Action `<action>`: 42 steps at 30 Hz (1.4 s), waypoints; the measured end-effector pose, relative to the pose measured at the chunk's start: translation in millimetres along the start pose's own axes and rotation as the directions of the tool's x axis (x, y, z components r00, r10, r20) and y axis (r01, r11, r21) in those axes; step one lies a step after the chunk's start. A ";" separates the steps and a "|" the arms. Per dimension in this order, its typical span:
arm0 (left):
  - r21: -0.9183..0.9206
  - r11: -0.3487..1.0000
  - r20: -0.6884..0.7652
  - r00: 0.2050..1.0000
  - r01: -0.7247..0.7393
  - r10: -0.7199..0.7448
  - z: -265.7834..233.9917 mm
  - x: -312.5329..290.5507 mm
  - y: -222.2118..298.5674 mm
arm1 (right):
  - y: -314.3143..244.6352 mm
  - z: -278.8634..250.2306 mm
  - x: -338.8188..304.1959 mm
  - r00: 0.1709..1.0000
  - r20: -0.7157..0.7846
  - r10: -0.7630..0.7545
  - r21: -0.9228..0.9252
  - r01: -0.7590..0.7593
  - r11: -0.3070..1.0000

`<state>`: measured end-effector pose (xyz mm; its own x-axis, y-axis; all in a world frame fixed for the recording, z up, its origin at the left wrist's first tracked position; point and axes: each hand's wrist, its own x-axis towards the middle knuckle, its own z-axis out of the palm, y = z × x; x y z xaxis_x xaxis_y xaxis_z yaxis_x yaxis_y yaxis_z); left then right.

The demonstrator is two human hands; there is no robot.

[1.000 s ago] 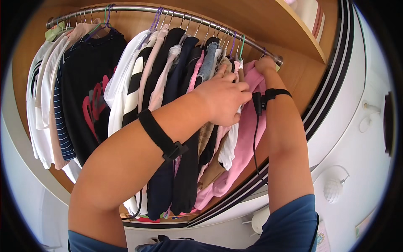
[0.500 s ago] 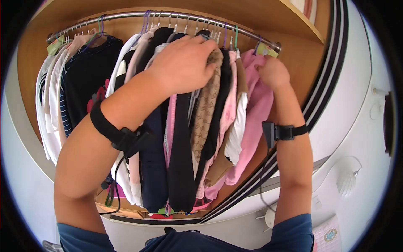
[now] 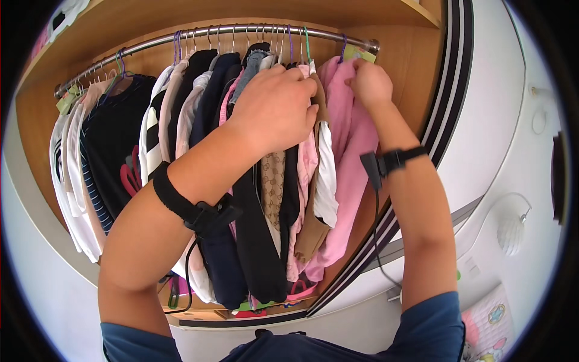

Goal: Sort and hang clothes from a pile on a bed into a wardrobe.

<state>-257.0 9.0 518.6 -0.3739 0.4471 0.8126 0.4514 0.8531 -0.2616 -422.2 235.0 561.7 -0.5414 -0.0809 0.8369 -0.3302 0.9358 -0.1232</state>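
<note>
Over the middle of a row of hanging clothes, my left hand (image 3: 278, 107) curls its fingers against the garments. Its fingertips reach a light pink garment (image 3: 307, 172) beside a brown garment with white cloth (image 3: 326, 187); what they pinch is hidden behind the hand. To the right, my right hand (image 3: 371, 83) grips a fuzzy pink sweater (image 3: 347, 157) near its shoulder, just below a purple hanger (image 3: 344, 47). Below my left wrist hangs a tan patterned garment (image 3: 273, 184), with black clothing (image 3: 256, 229) next to it.
A metal rail (image 3: 235, 28) spans the wooden wardrobe (image 3: 404, 66), under a shelf. Black, white and striped tops hang at the left, including a black top (image 3: 111, 145). A striped black-and-white door edge (image 3: 443, 114) stands right. A shell-shaped lamp (image 3: 511, 234) is beyond it.
The view has shifted. My left hand has moved rightward along the clothes, from the tan patterned garment to the light pink one. My right hand stays on the pink sweater.
</note>
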 end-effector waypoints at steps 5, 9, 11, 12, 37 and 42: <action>0.113 0.992 0.041 0.997 0.057 -0.062 6.5 13.7 2.6 | 5.4 29.1 38.9 0.997 0.049 -0.060 -0.156 0.067 0.985; 0.215 0.968 0.146 0.975 0.132 -0.166 20.2 33.7 9.7 | -9.7 25.1 18.2 0.987 0.160 0.008 0.034 -0.014 0.999; 0.257 0.952 0.276 0.931 0.169 -0.240 25.2 49.2 15.8 | -6.2 21.4 9.7 0.989 0.146 0.005 0.104 -0.021 0.994; 0.272 0.943 0.349 0.893 0.193 -0.283 25.2 58.6 20.7 | -2.6 19.0 3.7 0.990 0.142 -0.004 0.171 -0.021 0.985; -0.092 0.876 -0.141 0.865 0.473 -0.481 85.4 61.7 25.1 | 6.4 -7.9 -295.4 0.972 -0.095 0.216 0.707 -0.087 0.702; -0.020 0.936 0.252 0.908 0.352 -0.336 108.2 86.3 -6.6 | -6.9 -3.9 -294.3 0.958 -0.058 0.282 0.793 -0.128 0.595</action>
<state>-379.9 71.1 534.1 -0.6950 0.1866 0.6944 0.3072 0.9502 0.0521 -257.6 253.7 318.4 -0.5670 0.2066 0.7974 -0.7409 0.2952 -0.6033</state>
